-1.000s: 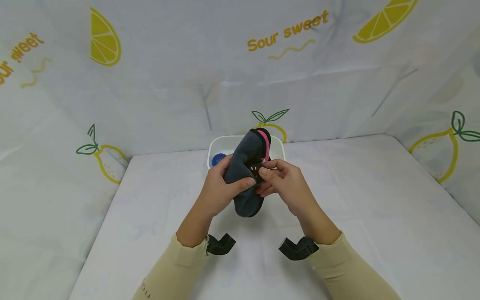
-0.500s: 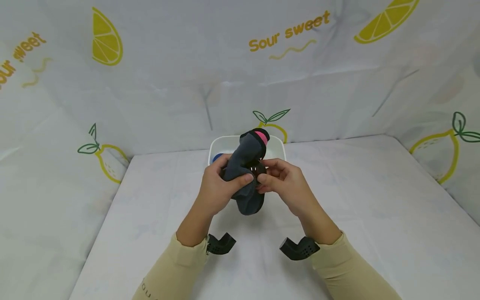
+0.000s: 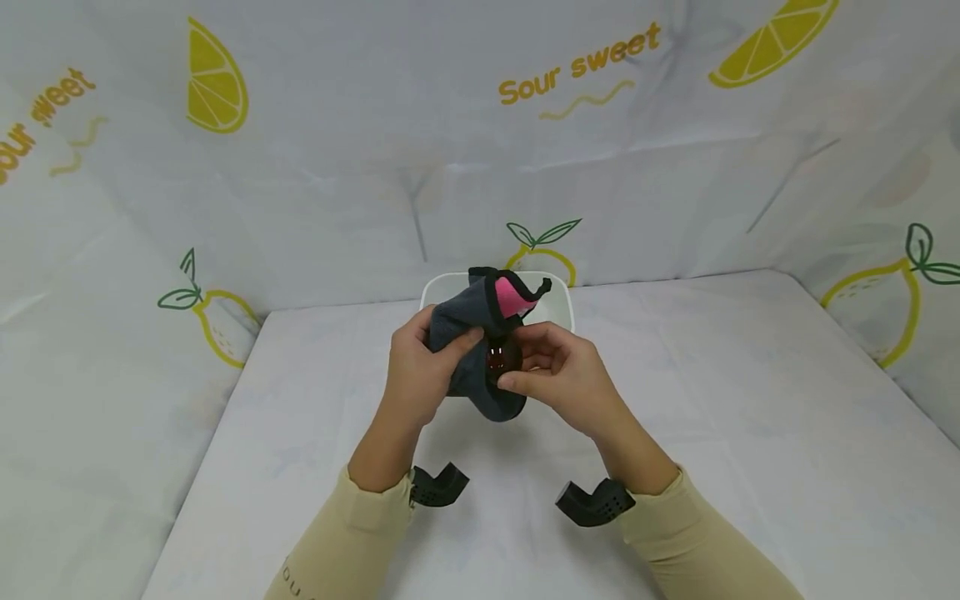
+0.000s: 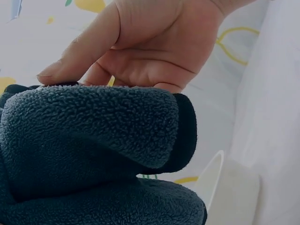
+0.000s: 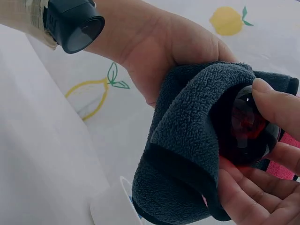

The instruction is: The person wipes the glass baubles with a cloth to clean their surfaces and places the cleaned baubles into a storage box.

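Observation:
In the head view, a dark grey-blue towel (image 3: 465,317) with black edging and a pink face hangs bunched above the table, held by my left hand (image 3: 416,367), its thumb on top. My right hand (image 3: 566,371) pinches a dark red, shiny, see-through ball (image 3: 504,357) between thumb and fingers. The right wrist view shows the ball (image 5: 248,124) nestled against the towel, whose fold wraps part of it. Thick fuzzy towel (image 4: 93,126) fills much of the left wrist view, and the left fingertips are hidden behind it.
A white basin (image 3: 557,302) stands at the table's back edge, behind the hands and partly covered by them. A sliver of something blue (image 5: 134,206) shows at its rim in the right wrist view. Lemon-printed white cloth (image 3: 337,208) forms the backdrop.
The towel has been turned and folded over by my left hand, which moved slightly left. More of its pink face and of the red ball shows. The blue ball in the basin is now hidden.

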`<state>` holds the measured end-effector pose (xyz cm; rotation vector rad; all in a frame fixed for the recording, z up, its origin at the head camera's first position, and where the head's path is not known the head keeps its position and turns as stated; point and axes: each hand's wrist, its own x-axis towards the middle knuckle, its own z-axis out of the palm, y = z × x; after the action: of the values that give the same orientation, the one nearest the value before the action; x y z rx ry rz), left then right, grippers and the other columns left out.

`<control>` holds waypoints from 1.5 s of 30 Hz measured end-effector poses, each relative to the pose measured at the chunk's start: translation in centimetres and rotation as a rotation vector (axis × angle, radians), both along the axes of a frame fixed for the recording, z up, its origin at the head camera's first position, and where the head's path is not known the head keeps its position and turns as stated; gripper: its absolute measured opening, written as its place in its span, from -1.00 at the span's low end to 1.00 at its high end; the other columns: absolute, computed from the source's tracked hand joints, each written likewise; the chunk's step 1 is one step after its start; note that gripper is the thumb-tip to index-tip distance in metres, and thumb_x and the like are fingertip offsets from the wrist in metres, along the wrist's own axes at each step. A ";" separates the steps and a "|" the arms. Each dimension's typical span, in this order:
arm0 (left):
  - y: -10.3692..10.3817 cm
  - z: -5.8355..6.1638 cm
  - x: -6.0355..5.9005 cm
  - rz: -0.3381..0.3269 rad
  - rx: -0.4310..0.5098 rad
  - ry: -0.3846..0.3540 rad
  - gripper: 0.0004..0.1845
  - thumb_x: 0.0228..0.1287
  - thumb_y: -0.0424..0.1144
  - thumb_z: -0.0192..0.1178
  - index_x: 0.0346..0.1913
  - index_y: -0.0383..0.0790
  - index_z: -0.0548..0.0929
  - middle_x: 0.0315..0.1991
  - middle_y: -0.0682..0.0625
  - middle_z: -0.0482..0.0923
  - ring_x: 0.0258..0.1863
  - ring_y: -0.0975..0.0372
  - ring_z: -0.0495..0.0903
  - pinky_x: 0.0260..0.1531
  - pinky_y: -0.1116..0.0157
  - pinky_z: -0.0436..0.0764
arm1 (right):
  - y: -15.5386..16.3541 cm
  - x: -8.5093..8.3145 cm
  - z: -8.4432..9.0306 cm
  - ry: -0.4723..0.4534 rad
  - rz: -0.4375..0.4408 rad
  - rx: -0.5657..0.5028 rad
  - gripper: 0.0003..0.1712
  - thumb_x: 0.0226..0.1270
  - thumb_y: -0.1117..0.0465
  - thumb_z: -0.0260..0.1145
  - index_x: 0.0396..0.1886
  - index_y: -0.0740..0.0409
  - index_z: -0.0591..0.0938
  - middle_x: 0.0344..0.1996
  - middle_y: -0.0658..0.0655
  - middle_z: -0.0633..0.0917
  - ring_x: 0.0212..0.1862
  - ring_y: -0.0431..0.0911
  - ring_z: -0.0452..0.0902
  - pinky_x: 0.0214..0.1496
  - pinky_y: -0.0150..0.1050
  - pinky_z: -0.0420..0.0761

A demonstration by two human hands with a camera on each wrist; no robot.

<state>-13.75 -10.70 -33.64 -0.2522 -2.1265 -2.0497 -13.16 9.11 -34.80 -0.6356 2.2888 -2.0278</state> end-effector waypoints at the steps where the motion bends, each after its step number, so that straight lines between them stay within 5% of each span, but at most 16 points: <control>1: 0.0 0.0 0.0 -0.004 0.009 -0.012 -0.74 0.21 -0.30 0.37 -0.06 -0.30 0.66 -0.26 -0.16 0.64 -0.27 0.13 0.63 -0.27 0.20 0.70 | 0.0 0.0 0.0 0.022 -0.008 0.012 -0.41 0.04 0.41 0.53 0.12 0.27 0.57 -0.11 0.25 0.67 -0.20 -0.05 0.66 -0.10 -0.29 0.71; 6: -0.1 -0.2 -0.2 -0.119 0.041 -0.089 -0.64 0.24 -0.18 0.37 0.05 -0.26 0.62 -0.16 -0.15 0.65 -0.24 0.14 0.66 -0.23 0.19 0.72 | 0.3 0.0 -0.3 0.168 -0.053 0.025 -0.36 -0.01 0.43 0.56 0.14 0.24 0.58 -0.05 0.21 0.67 -0.11 -0.08 0.65 -0.06 -0.26 0.71; 12: -0.2 -0.8 -0.4 -0.320 0.118 -0.166 -0.18 0.01 0.21 0.45 0.24 -0.24 0.51 0.09 -0.23 0.60 -0.02 0.04 0.68 -0.01 0.09 0.67 | 0.5 -0.1 -0.3 0.288 -0.079 0.005 -0.32 -0.06 0.51 0.55 0.15 0.22 0.59 0.06 0.14 0.65 0.06 -0.16 0.59 0.04 -0.32 0.66; 17: -0.3 -0.8 -0.5 -0.393 0.113 -0.196 -0.07 -0.03 0.25 0.45 0.34 -0.18 0.42 0.17 -0.22 0.53 0.06 0.02 0.65 0.03 0.08 0.65 | 0.4 0.0 -0.3 0.374 -0.086 0.047 -0.33 -0.10 0.53 0.56 0.11 0.21 0.60 0.14 0.12 0.63 0.14 -0.20 0.56 0.02 -0.36 0.65; 25: -0.1 -0.6 -0.2 -0.376 0.119 -0.174 -0.12 0.03 0.19 0.45 0.33 -0.22 0.42 0.16 -0.27 0.53 0.00 0.04 0.66 0.01 0.07 0.66 | 0.3 0.0 -0.4 0.489 -0.138 0.176 -0.29 -0.12 0.44 0.61 0.14 0.16 0.60 0.09 0.11 0.66 0.11 -0.10 0.61 0.08 -0.36 0.63; 34: 0.2 -0.7 -0.2 -0.236 0.092 -0.172 -0.41 0.23 0.03 0.37 0.18 -0.31 0.56 0.01 -0.26 0.61 -0.16 0.12 0.71 -0.11 0.11 0.71 | 0.3 0.0 -0.4 0.546 -0.226 0.297 -0.22 -0.21 0.23 0.69 0.14 0.19 0.64 -0.09 0.07 0.73 -0.11 -0.13 0.66 -0.04 -0.21 0.68; 38: 0.4 -0.7 -0.1 -0.191 0.051 -0.161 -0.50 0.25 -0.04 0.36 0.13 -0.31 0.59 -0.03 -0.24 0.63 -0.19 0.11 0.71 -0.14 0.12 0.72 | 0.2 0.1 -0.4 0.499 -0.236 0.286 -0.25 -0.20 0.22 0.69 0.11 0.23 0.66 -0.12 0.11 0.74 -0.12 -0.08 0.71 -0.04 -0.21 0.70; 45: 0.5 -0.9 0.0 -0.216 -0.047 -0.152 -0.46 0.14 0.04 0.43 0.13 -0.11 0.61 -0.02 -0.11 0.66 -0.10 0.10 0.70 -0.08 0.13 0.70 | 0.3 -0.1 -0.5 0.110 -0.261 0.229 -0.47 0.09 0.09 0.56 0.07 0.13 0.69 -0.26 0.09 0.76 -0.27 -0.11 0.67 -0.20 -0.29 0.70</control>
<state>-13.72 -10.18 -34.53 -0.3571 -2.3314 -2.2021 -13.24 9.41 -35.27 -0.4663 2.7443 -1.8208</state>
